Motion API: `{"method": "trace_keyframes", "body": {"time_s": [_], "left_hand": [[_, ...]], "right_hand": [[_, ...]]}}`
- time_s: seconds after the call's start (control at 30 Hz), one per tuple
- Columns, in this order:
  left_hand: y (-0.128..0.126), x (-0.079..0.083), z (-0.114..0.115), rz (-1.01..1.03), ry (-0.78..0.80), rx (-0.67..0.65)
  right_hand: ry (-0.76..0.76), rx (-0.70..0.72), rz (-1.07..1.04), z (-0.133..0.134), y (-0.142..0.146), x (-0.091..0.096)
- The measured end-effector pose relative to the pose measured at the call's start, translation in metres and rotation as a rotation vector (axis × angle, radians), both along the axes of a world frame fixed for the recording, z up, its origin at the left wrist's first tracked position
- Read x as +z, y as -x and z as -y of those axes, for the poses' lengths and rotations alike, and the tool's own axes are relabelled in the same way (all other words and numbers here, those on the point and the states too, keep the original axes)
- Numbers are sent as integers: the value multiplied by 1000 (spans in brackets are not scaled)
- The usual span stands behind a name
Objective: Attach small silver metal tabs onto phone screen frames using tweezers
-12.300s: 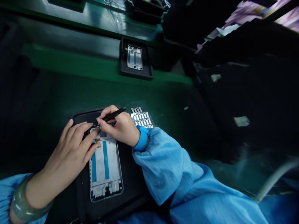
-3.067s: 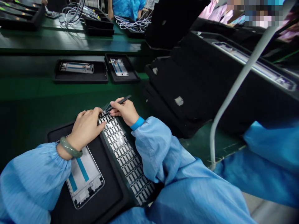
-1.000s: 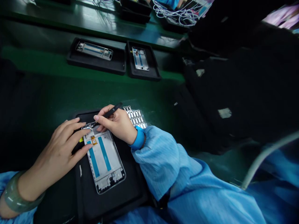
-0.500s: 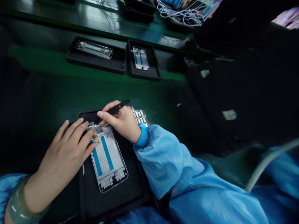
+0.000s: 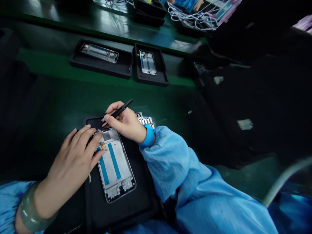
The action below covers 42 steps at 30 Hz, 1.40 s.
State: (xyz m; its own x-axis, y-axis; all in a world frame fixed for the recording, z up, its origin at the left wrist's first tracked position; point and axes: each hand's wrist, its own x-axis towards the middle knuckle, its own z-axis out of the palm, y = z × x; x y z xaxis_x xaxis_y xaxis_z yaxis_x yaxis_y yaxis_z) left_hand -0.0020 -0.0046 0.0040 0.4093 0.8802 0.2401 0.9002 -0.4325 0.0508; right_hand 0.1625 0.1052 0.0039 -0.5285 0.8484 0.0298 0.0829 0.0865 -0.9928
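Note:
My right hand [image 5: 125, 125] is shut on a pair of black tweezers [image 5: 121, 109], whose tips point down-left toward the top end of a phone frame [image 5: 114, 167]. That silver-edged frame lies on a black mat [image 5: 96, 123] and has several blue strips and a small orange flex piece [image 5: 103, 146]. My left hand [image 5: 73, 156] rests its spread fingertips on the frame's upper left part, hiding that corner. A sheet of small metallic labels [image 5: 145, 119] lies beyond the mat, mostly hidden behind my right hand.
Two black trays [image 5: 102, 70] [image 5: 151, 81] on the green bench [image 5: 48, 65] each hold a phone frame. Black padded stacks [image 5: 243, 97] rise at right. White cables [image 5: 195, 19] and a co-worker's hand [image 5: 198, 4] show at the top right.
The tweezers have risen slightly from the frame's top edge. My left hand has moved up the frame, and the whole view has drifted a little.

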Motion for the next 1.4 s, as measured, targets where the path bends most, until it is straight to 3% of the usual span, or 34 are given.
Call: {"method": "trace_keyframes", "body": {"time_s": [0.27, 0.83, 1.03, 1.1, 1.27, 1.4], "left_hand": [[0, 0, 0, 29, 52, 13], [0, -2, 0, 28, 39, 12], [0, 0, 0, 30, 50, 17], [0, 3, 0, 42, 72, 21], [0, 5, 2, 78, 136, 13], [0, 5, 2, 70, 136, 17]], "right_hand": [[-264, 45, 239, 4, -2, 8], [-425, 78, 310, 3, 2, 13], [-672, 204, 349, 7, 3, 18], [-645, 164, 320, 7, 1, 16], [-380, 42, 236, 4, -5, 9], [-376, 59, 215, 4, -4, 9]]}}
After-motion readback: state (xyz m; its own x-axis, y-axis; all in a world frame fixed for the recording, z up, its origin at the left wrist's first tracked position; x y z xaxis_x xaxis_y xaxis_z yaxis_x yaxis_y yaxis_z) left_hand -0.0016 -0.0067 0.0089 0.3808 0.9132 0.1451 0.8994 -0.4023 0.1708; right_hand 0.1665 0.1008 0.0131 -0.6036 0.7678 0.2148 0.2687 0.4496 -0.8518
